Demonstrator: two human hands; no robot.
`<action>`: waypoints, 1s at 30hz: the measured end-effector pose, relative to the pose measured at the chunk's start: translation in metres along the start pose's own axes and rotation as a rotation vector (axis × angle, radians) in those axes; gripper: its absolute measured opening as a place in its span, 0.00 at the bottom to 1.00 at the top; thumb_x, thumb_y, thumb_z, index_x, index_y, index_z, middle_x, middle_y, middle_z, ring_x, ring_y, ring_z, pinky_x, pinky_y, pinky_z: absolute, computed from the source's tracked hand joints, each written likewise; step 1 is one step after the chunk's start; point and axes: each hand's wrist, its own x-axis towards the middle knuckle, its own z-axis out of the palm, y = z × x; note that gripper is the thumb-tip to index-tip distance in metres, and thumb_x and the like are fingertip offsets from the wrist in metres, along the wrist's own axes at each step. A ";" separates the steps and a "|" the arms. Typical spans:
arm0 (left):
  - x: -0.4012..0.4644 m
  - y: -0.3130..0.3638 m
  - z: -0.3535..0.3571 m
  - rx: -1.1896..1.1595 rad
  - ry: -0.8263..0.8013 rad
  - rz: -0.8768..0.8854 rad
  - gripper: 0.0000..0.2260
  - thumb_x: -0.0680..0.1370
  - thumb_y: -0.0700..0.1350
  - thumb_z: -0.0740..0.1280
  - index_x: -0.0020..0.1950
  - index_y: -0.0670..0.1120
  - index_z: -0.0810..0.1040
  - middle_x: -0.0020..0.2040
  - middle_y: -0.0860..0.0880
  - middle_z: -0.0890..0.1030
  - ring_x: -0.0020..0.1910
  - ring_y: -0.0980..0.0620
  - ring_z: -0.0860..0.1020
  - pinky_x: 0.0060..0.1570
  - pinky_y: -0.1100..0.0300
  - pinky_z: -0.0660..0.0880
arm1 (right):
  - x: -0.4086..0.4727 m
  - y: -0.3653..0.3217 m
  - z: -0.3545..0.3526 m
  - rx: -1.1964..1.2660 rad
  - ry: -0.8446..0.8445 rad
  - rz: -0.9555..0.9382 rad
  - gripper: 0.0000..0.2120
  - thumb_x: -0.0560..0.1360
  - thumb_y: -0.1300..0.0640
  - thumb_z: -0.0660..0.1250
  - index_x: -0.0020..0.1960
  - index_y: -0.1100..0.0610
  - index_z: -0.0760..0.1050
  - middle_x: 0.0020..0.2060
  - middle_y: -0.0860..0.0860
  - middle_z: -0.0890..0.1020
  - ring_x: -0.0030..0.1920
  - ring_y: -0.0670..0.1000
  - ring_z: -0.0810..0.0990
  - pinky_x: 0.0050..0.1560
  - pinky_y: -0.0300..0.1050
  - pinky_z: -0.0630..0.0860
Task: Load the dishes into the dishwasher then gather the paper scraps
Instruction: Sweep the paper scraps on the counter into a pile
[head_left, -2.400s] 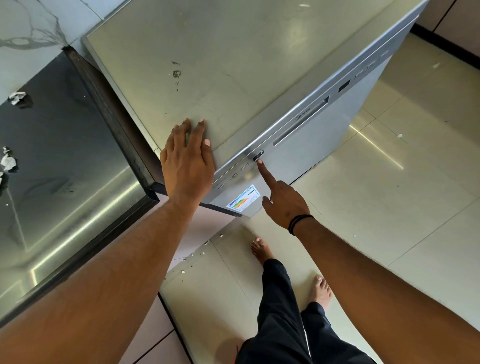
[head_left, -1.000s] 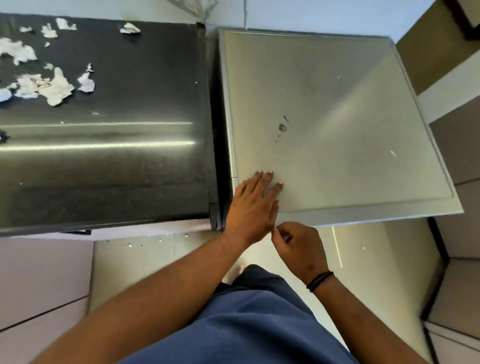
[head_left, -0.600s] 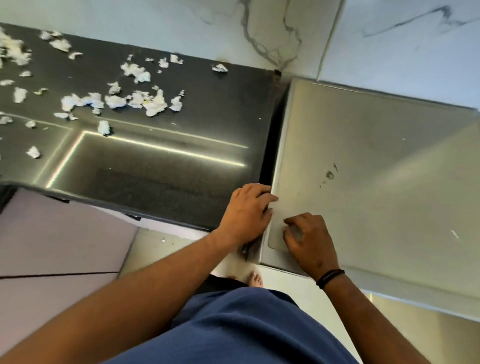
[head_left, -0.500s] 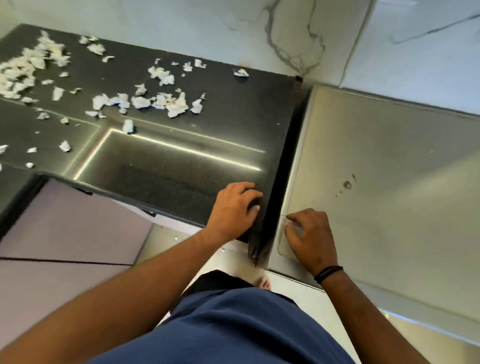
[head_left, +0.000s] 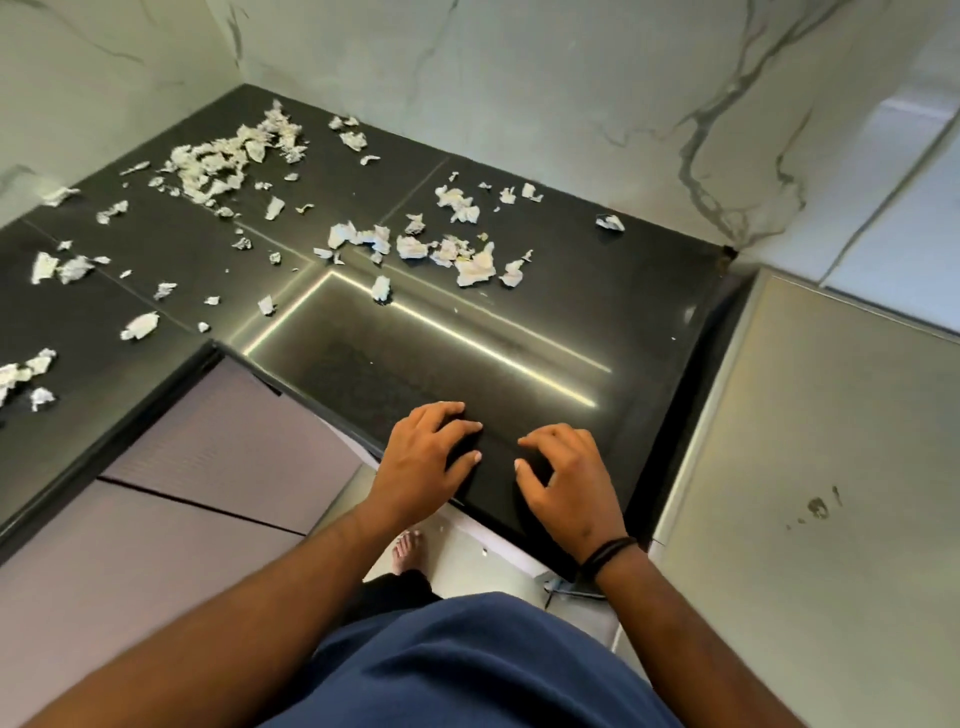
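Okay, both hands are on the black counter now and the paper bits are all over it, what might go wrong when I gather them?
The torn white paper scraps lie scattered across the glossy black L-shaped countertop, some near its front edge; a sweep may push them onto the floor. The far corner pile is well beyond the left hand and right hand, so small bits may be missed.

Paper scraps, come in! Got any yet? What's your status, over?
Left hand and right hand both empty, resting on black counter. Paper scraps scattered farther back, none gathered. Nothing in the way.
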 end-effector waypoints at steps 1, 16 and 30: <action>0.006 -0.014 -0.004 0.000 0.015 -0.014 0.21 0.78 0.60 0.61 0.65 0.53 0.81 0.68 0.50 0.76 0.68 0.49 0.71 0.64 0.51 0.70 | 0.011 -0.007 0.008 -0.004 -0.029 0.000 0.11 0.75 0.54 0.70 0.56 0.56 0.81 0.51 0.49 0.80 0.55 0.51 0.75 0.59 0.36 0.68; 0.103 -0.234 -0.063 0.068 0.080 0.076 0.30 0.78 0.66 0.63 0.71 0.47 0.76 0.69 0.45 0.74 0.70 0.45 0.69 0.70 0.51 0.66 | 0.266 -0.129 0.146 -0.335 -0.222 -0.084 0.29 0.79 0.55 0.65 0.78 0.58 0.62 0.77 0.58 0.61 0.76 0.59 0.60 0.72 0.53 0.65; 0.137 -0.247 -0.065 0.042 0.173 0.011 0.19 0.79 0.58 0.68 0.64 0.48 0.79 0.62 0.48 0.75 0.62 0.45 0.73 0.57 0.49 0.72 | 0.176 -0.121 0.166 -0.326 0.020 -0.122 0.15 0.73 0.64 0.66 0.59 0.61 0.80 0.56 0.54 0.79 0.53 0.57 0.75 0.49 0.46 0.79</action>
